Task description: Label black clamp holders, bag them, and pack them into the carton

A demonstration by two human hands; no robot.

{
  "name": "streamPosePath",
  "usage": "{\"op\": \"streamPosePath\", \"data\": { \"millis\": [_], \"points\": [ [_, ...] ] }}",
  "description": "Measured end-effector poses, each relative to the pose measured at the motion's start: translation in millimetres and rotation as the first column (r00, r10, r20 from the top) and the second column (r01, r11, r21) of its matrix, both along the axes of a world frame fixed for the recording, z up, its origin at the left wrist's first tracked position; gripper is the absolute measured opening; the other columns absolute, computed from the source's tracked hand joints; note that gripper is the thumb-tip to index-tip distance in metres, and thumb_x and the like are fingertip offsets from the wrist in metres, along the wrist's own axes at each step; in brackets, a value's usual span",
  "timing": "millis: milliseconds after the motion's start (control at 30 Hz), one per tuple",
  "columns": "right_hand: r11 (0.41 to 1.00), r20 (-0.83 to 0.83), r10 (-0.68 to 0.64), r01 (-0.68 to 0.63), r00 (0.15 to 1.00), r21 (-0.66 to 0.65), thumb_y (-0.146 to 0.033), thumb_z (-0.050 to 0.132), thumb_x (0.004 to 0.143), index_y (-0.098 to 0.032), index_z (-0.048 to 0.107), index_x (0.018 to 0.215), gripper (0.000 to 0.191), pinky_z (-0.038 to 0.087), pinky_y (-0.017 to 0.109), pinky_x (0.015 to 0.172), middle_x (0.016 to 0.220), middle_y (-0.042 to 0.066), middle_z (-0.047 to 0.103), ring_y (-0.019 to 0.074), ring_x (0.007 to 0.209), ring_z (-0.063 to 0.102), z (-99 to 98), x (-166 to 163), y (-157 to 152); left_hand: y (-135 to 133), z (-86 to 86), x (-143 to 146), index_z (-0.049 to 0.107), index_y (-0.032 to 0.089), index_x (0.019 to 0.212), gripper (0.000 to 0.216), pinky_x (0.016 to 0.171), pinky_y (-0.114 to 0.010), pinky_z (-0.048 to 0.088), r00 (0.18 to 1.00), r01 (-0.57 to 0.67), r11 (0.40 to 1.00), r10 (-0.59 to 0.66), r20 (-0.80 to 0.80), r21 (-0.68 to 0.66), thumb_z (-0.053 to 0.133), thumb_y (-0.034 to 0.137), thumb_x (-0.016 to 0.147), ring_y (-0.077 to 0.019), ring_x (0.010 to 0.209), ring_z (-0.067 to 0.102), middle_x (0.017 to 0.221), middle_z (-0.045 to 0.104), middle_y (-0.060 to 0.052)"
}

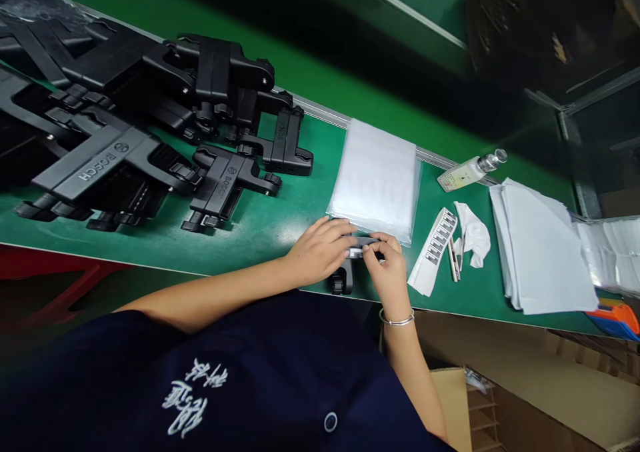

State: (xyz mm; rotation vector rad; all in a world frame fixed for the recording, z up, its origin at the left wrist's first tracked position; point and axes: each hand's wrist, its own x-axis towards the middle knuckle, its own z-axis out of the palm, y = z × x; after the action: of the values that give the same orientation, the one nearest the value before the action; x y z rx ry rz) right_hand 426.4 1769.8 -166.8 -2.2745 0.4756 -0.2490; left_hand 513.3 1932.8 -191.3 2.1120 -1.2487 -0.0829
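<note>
My left hand [320,249] grips one black plastic part [345,272] at the near edge of the green table [280,219]. My right hand [387,265], with a silver bracelet on the wrist, pinches a small pale label against the top of that same part. Both hands have their fingers curled on it. A stack of clear plastic bags [377,179] lies just beyond the hands. A strip of barcode labels [434,251] lies to the right of my right hand, next to a crumpled white backing paper [474,233].
A heap of black plastic parts marked BOSCH [125,139] fills the left of the table. A small clear bottle [470,171] lies at the far edge. White sheets [543,249] are stacked on the right, with an orange and blue object [617,319] beyond. Cardboard boxes [453,405] stand below.
</note>
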Motion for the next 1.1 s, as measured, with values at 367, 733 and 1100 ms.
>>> {"op": "streamPosePath", "data": {
  "millis": [367,733,1100],
  "points": [
    [0.944,-0.107,0.309,-0.292,0.945,0.151,-0.037,0.065,0.086,-0.029,0.053,0.136,0.051,0.039,0.047,0.112,0.142,0.005,0.052,0.0255,0.131,0.049,3.9,-22.8,-62.6,2.7,35.8,37.9,0.066,0.024,0.118,0.033,0.069,-0.028,0.043,0.8,0.401,0.842,-0.513,0.31,0.36,0.054,0.041,0.092,-0.022,0.101,0.062,0.114,0.069,-0.007],
    [0.941,-0.062,0.331,-0.334,0.942,-0.051,-0.03,0.06,0.09,-0.027,0.056,0.134,0.044,0.04,0.048,0.111,0.138,0.005,0.057,0.0252,0.129,0.052,-5.8,-21.8,-59.7,-35.0,58.4,16.9,0.066,0.015,0.113,0.038,0.06,-0.03,0.04,0.791,0.35,0.746,-0.559,0.249,0.566,0.057,0.044,0.09,-0.0255,0.087,0.061,0.097,0.066,-0.014],
    [0.848,0.008,0.457,-0.433,0.889,-0.307,-0.032,0.067,0.085,-0.019,0.055,0.121,0.041,0.051,0.051,0.09,0.109,0.013,0.061,0.0301,0.104,0.057,5.0,-28.6,-48.6,-64.2,26.7,87.2,0.066,0.017,0.11,0.033,0.086,-0.032,0.048,0.987,-0.031,0.967,-0.011,0.163,0.254,0.036,0.023,0.097,-0.0212,0.106,0.062,0.112,0.067,-0.009]
  ]
}}
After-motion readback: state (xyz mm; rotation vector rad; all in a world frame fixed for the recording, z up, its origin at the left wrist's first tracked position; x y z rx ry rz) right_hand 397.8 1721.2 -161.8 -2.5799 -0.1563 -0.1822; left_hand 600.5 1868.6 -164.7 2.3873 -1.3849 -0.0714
